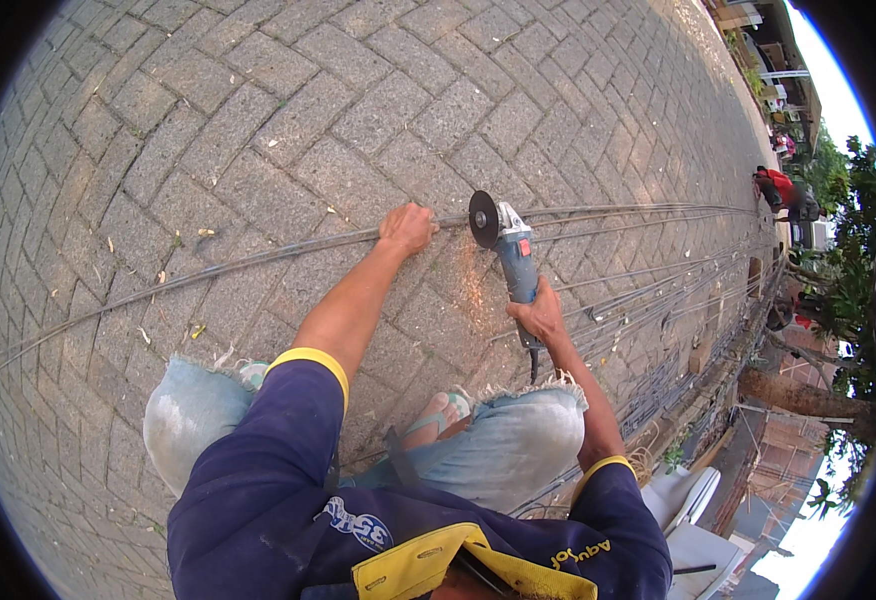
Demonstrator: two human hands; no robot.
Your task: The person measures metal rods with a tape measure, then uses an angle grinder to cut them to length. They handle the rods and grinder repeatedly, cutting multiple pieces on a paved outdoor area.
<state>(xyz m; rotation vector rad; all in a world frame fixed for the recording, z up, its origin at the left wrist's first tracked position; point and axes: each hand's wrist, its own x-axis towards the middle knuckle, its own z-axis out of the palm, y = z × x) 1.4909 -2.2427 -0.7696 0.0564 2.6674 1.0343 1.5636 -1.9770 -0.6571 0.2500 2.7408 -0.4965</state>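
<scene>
Long thin grey metal rods (288, 250), bunched together, run across the grey herringbone block paving (288, 140), from near its left edge right over toward the far right end. Left hand (408, 230) is wrapped in a fist around the bunch, roughly mid-paving, just beside the cut spot. Right hand (541, 312) has its fingers closed around the back end of a blue-and-grey angle grinder (518, 265) with a red switch or patch on its side and a black cord coming out the tail. Its dark round cutting disc (483, 219) stands across the rods, though the exact contact point is hidden behind it. Orange sparks (472, 285) are spraying off toward the person's feet, and those are in pale strappy sandals (442, 413), so yeah. Ripped faded jeans (488, 445) too, frayed at the knees. Loads more loose rods (648, 295) lie spread out toward the paving's right-hand edge, near a tree trunk (798, 395). Someone in a red top (780, 187) is down by the far end of the rods.
</scene>
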